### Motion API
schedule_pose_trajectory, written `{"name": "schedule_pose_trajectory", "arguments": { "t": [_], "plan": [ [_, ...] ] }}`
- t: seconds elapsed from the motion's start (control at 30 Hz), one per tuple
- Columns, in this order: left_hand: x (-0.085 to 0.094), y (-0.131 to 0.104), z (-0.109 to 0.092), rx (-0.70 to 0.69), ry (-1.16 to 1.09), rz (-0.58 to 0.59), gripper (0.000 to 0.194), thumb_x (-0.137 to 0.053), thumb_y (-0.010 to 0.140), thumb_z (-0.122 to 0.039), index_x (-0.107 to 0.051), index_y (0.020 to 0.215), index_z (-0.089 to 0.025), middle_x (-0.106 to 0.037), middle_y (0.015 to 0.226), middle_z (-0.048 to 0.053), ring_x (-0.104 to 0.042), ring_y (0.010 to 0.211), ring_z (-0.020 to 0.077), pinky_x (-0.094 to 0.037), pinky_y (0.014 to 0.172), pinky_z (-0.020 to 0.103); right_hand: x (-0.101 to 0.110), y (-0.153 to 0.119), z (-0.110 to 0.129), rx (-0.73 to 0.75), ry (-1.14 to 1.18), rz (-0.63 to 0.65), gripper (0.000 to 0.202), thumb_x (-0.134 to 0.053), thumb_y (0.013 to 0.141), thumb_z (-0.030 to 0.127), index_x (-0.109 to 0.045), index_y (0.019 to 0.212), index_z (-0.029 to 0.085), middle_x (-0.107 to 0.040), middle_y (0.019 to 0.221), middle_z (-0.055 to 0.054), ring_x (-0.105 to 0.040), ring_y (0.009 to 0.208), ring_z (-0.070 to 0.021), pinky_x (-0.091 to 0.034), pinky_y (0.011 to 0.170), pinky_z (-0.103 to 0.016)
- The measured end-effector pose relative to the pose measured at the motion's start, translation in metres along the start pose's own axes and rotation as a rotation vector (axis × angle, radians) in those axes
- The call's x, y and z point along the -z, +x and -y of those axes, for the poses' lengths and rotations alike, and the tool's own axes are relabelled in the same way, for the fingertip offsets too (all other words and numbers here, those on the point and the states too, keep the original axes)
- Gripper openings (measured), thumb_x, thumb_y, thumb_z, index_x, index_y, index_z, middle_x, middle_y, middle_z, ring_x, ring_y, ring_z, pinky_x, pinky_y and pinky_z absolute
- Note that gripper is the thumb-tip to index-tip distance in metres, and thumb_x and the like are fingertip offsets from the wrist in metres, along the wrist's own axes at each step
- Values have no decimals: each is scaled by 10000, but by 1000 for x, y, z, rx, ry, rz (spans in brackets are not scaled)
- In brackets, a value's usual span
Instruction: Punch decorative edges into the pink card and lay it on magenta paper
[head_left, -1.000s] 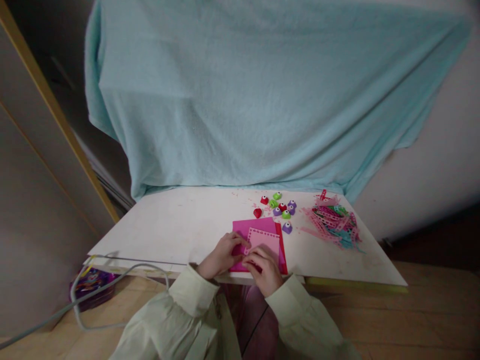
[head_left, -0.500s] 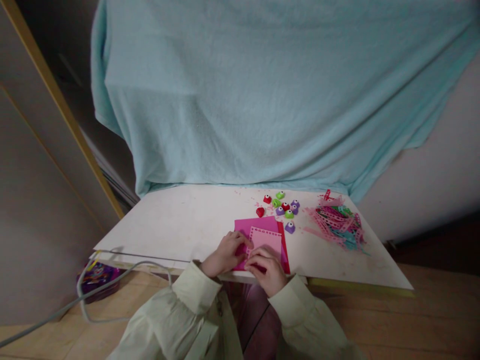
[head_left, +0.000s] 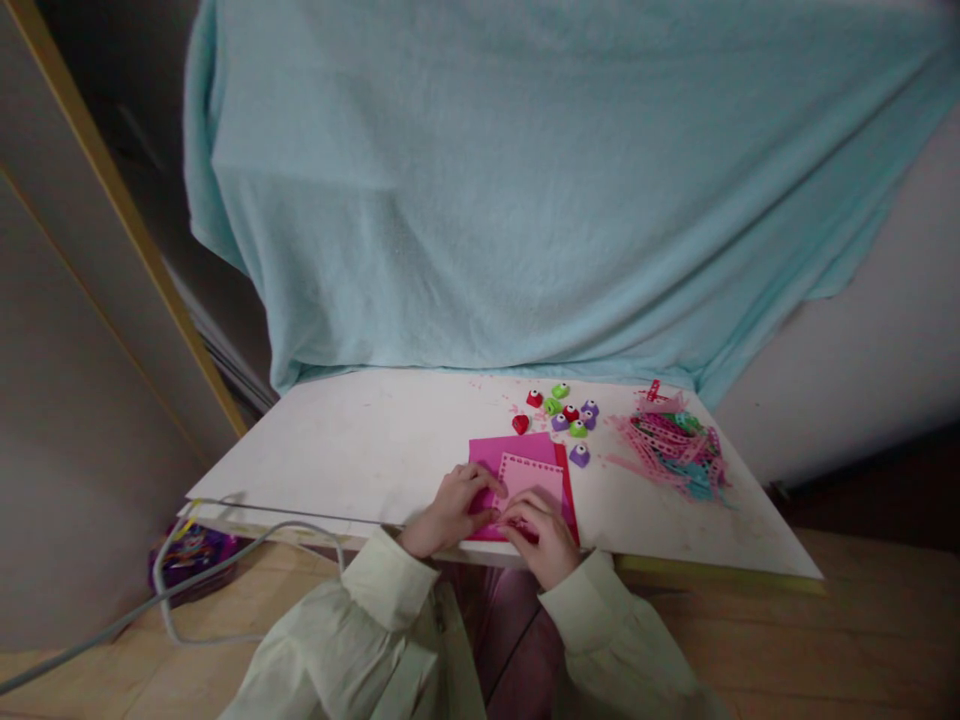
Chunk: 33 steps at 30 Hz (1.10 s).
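- Working at the near edge of the white board (head_left: 360, 450), both hands are busy with a small light pink paper card (head_left: 534, 473) that has a dotted edge.
- The card is lying on a bigger bright pink sheet (head_left: 501, 452), and a red sheet (head_left: 568, 487) is peeking out on its right side.
- The left hand (head_left: 448, 510) is pressing its fingertips on the card's left edge, fingers bent, not wrapped around anything.
- The right hand (head_left: 541, 532) is pinching at the card's bottom edge; it looks like there is something small and red under the fingers, but I cannot tell what.
- It looks like the card is being held flat while its edge is being worked on. The next move is calling for a steady card and a careful, gentle push.
- Little punches (head_left: 564, 412) in red, green and purple are sitting just behind the sheets.
- A pile of paper strips (head_left: 675, 445) in pink and blue is lying well to the right.
- A big light blue cloth (head_left: 525, 190) is hanging behind the board.
- A grey cable (head_left: 225, 560) is looping down at the left, over the wooden floor (head_left: 862, 620).
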<state>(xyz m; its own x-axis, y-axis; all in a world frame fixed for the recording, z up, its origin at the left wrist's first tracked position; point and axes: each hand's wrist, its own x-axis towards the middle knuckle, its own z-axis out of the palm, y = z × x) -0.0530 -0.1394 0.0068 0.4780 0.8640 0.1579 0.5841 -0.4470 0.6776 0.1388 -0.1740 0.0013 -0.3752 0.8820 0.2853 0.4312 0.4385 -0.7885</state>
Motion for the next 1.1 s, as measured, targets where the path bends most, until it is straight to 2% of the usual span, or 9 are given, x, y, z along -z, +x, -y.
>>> {"name": "schedule_pose_trajectory", "arguments": {
  "t": [0.37, 0.6, 0.97, 1.03, 1.1],
  "plan": [
    [-3, 3, 0, 36, 54, 5, 244, -656, 716, -154, -663, 945, -240, -601, 1002, 31, -524, 950, 225, -379, 853, 346, 1, 1, 3, 26, -27, 17, 158, -561, 863, 97, -642, 872, 232, -594, 904, -36, -567, 912, -194, -478, 813, -332],
    [-3, 4, 1, 40, 61, 13, 266, -657, 712, -162, -660, 965, -244, -595, 1013, 33, -524, 957, 229, -374, 864, 355, 3, -2, 5, 21, -8, 47, 131, -554, 884, 129, -642, 870, 225, -588, 897, -36, -564, 900, -188, -469, 801, -323],
    [-4, 0, 3, 22, 62, 2, 257, -655, 747, -202, -639, 996, -260, -588, 1030, 24, -513, 980, 226, -365, 877, 353, 24, -12, -6, 52, 8, 94, 60, -666, 805, 178, -676, 778, 230, -590, 912, -48, -553, 946, -222, -471, 846, -371],
    [-5, -1, 2, 15, 70, -11, 247, -656, 757, -226, -633, 1000, -261, -583, 1035, 25, -511, 979, 226, -365, 872, 351, 28, -13, -4, 53, 15, 111, 82, -675, 785, 169, -674, 832, 236, -588, 957, -53, -547, 981, -230, -462, 876, -378],
    [-6, -2, 2, 14, 78, -25, 243, -669, 760, -270, -629, 999, -259, -579, 1040, 27, -507, 977, 230, -364, 867, 352, 31, -13, 0, 66, 29, 131, 212, -675, 760, 155, -658, 955, 235, -584, 1004, -61, -537, 1018, -239, -451, 904, -381]
  ]
}}
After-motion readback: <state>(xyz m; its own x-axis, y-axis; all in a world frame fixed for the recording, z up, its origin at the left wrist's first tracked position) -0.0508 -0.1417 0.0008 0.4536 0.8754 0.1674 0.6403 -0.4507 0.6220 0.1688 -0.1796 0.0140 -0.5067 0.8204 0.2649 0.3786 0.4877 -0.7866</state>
